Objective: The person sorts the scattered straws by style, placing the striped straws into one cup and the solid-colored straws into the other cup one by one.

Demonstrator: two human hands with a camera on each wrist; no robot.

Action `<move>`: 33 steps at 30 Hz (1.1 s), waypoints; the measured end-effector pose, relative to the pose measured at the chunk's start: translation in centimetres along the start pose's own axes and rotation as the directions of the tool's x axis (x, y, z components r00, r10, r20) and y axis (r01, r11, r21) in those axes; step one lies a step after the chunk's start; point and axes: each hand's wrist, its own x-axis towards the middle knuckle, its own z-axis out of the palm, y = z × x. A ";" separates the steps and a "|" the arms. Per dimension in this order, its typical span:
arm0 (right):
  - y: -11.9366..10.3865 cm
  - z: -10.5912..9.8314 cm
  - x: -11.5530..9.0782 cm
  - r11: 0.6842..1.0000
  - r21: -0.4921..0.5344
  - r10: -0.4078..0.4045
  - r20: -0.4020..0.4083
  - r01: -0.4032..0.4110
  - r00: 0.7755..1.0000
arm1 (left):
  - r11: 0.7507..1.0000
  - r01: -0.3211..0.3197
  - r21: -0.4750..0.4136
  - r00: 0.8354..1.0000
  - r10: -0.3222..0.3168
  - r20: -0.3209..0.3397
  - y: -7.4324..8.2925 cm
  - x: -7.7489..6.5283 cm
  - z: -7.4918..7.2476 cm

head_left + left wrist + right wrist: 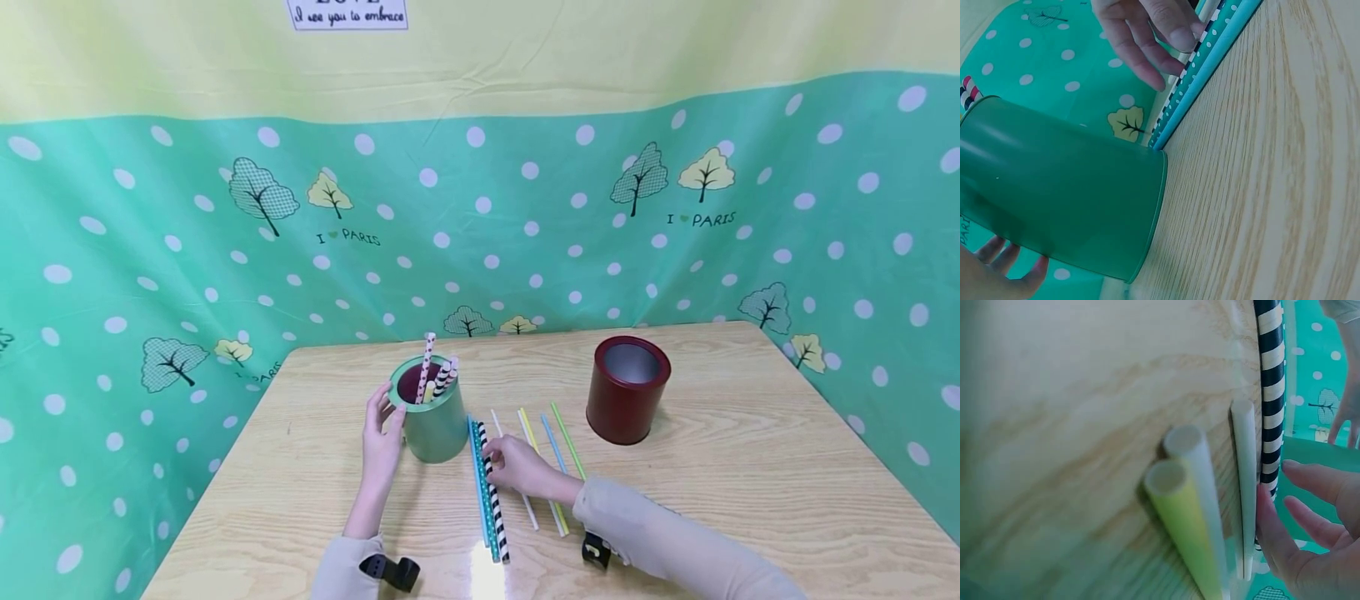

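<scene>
My left hand (382,442) rests its fingertips and thumb against the left side of a green can (435,429), near its rim. Several paper straws (425,371), dotted and striped, stand upright in that can. On the table, my right hand (517,465) pinches a black-and-white striped straw (501,533) near its middle. In the right wrist view, fingertips lie on either side of this striped straw (1271,394). Directly left of it lie a green dotted straw (491,529) and a blue straw (480,500), both side by side with it.
Right of the striped straw lie a white straw (528,510), a yellow straw (561,521), another blue straw (553,442) and a green straw (567,437). A dark red can (624,408) stands farther right. Behind the wooden table (750,500) hangs a dotted curtain (480,233).
</scene>
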 end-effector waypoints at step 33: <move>0.1 0.3 -0.1 0.980 0.138 0.134 0.056 -0.140 0.989 | 1.000 0.019 0.014 1.000 -0.019 0.003 0.3 0.0 0.0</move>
